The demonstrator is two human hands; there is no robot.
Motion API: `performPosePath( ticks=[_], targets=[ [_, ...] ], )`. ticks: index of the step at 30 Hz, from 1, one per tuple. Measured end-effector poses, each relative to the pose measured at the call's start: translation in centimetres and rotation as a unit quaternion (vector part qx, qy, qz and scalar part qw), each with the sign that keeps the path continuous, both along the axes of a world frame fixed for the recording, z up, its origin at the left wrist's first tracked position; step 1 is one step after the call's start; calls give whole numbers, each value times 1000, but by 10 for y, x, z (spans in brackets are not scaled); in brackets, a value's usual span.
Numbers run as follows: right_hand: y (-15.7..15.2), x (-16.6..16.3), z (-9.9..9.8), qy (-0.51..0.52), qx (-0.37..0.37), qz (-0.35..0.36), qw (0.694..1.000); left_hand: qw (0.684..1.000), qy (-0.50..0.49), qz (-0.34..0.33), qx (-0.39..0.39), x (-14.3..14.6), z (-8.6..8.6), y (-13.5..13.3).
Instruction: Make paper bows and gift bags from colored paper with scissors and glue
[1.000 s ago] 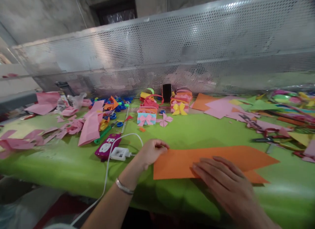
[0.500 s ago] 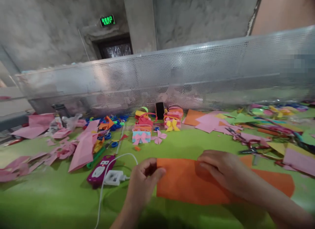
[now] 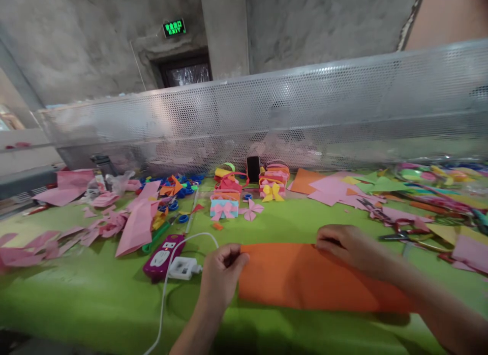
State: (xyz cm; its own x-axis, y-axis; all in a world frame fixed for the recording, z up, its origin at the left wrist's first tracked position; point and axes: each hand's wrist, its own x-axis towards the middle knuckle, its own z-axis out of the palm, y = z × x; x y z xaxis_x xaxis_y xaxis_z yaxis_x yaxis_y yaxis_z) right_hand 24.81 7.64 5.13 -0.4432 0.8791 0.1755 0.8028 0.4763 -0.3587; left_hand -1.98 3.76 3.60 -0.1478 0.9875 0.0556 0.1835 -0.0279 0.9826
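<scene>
An orange sheet of craft paper or felt (image 3: 290, 278) lies lengthwise just above the green table, close in front of me. My left hand (image 3: 224, 268) pinches its upper left corner between thumb and fingers. Along the top edge, toward the right, my right hand (image 3: 343, 245) grips the same sheet with curled fingers. My right forearm covers the sheet's right end. Beyond the hands stand small paper bags, among them a blue one with a pink bow (image 3: 224, 209) and a pink one with a yellow bow (image 3: 272, 189).
A purple power strip (image 3: 163, 258) with a white charger (image 3: 183, 268) and cable lies left of my left hand. Pink scraps (image 3: 139, 225) spread over the left side. Scissors (image 3: 394, 237) and coloured sheets lie at right. A phone (image 3: 253, 169) stands before the perforated metal divider (image 3: 236, 121).
My right hand has shifted slightly right and up along the sheet's top edge. The sheet's loose right part no longer sticks out past my forearm. The view has turned a little left.
</scene>
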Motion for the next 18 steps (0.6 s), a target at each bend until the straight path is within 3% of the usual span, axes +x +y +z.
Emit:
performPosePath(
  ticks=[6, 11, 18],
  targets=[
    [6, -6, -23, -152, 7, -89, 984, 997, 76, 0, -7, -4, -8, 10],
    [12, -10, -39, -227, 12, -52, 973, 978, 209, 0, -4, -6, -17, 18],
    [18, -10, -49, -254, 60, -30, 965, 887, 461, 5, -2, 1, -21, 19]
  ],
)
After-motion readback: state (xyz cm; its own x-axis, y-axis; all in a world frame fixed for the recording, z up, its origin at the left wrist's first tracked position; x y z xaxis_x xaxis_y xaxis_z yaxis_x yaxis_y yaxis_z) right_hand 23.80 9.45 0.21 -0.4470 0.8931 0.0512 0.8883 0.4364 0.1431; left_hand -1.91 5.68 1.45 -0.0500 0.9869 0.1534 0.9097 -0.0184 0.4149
